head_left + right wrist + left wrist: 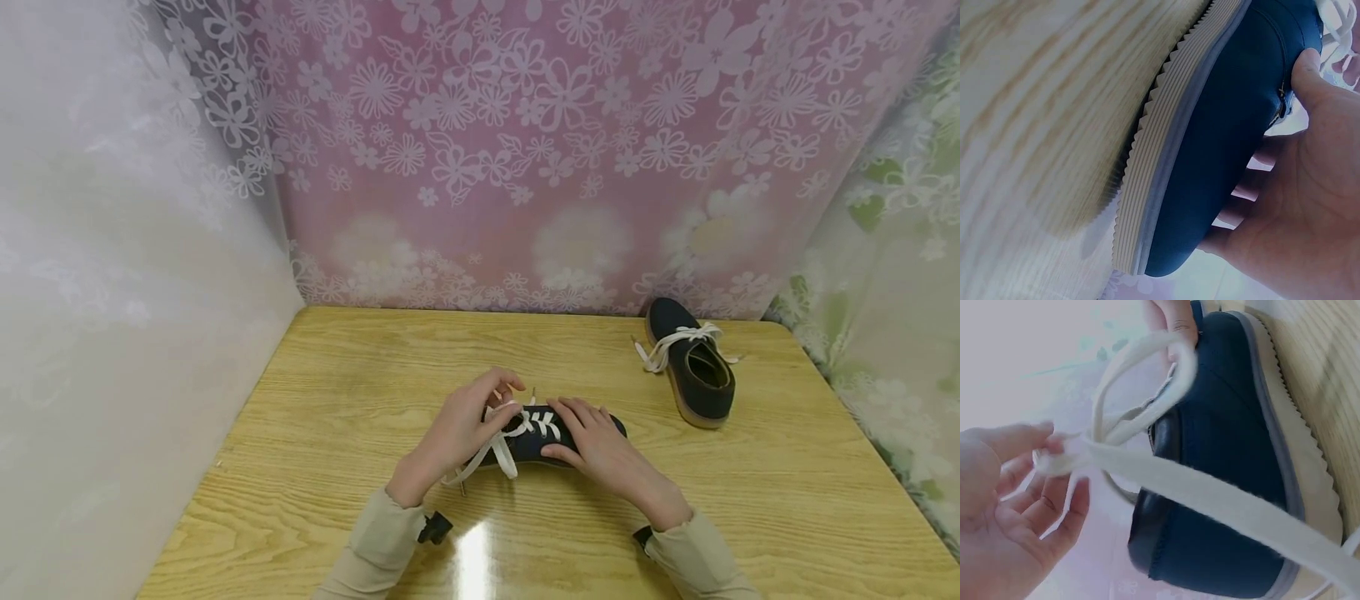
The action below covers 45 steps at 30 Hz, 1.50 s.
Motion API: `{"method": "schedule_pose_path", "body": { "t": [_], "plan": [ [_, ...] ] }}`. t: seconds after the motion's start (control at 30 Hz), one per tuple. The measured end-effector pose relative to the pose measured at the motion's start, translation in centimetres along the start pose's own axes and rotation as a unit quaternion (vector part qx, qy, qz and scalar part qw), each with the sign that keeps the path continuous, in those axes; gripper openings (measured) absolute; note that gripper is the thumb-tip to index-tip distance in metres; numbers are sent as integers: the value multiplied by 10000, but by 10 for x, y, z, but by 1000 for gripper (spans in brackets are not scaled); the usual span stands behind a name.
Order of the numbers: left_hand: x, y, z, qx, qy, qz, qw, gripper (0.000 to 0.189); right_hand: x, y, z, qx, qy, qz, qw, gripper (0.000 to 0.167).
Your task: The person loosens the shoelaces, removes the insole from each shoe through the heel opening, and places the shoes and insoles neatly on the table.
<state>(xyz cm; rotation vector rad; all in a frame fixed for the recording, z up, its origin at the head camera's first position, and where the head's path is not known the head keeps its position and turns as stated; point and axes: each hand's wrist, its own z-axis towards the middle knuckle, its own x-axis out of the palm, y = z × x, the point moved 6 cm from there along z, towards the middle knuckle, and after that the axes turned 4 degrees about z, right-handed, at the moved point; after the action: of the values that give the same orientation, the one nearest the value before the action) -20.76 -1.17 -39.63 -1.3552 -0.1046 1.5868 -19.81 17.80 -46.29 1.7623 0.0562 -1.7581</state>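
A dark navy shoe point(525, 448) with white laces lies sole down on the table, its toe to the right. My left hand point(467, 421) is over the opening, its thumb and fingers pinching the white shoelace point(1054, 464). From there the lace forms a loop above the shoe, and a long end hangs down the near side. Across the toe part rests my right hand point(600, 446). In the right wrist view its thumb point(1310, 72) lies on one side of the upper and the fingers pass behind the other side, partly hidden.
A second navy shoe point(701, 367) with tied white laces stands at the back right of the wooden table point(360, 367). Flowered pink cloth point(480, 208) hangs behind the table, with pale cloth point(135, 292) on the left and more at the right.
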Motion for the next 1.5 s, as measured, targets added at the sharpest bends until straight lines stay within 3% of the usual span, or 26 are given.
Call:
{"method": "schedule_pose_path", "body": {
  "t": [0.17,0.3,0.47,0.7,0.9,1.07,1.23,1.4,1.5],
  "plan": [
    [-5,0,-1,320,320,484,9978,26,-1,1,0,-19,-31,4,10000,73],
    [-14,6,-3,310,149,1067,9937,28,-2,1,0,5,-4,30,10000,73],
    [-23,13,-4,316,-407,1415,9886,26,0,-1,-1,85,110,90,9999,74],
    [-40,16,-6,133,-1710,1761,9693,18,0,-2,-1,98,116,57,9999,75],
    [-46,18,-9,-224,-2230,1965,9545,9,0,-1,-2,77,130,99,9998,74],
    [-40,21,-8,-578,-1943,2374,9500,12,0,-1,-2,63,87,61,9999,74],
    [-27,29,-9,-1019,-1056,2475,9577,22,1,-1,-1,64,80,46,9999,74],
    [-18,32,-12,-985,-87,2508,9630,44,1,-2,-1,67,65,39,9999,74],
    [-16,34,-15,-971,526,2283,9673,52,1,-2,0,41,24,-26,10000,74]
  ]
}}
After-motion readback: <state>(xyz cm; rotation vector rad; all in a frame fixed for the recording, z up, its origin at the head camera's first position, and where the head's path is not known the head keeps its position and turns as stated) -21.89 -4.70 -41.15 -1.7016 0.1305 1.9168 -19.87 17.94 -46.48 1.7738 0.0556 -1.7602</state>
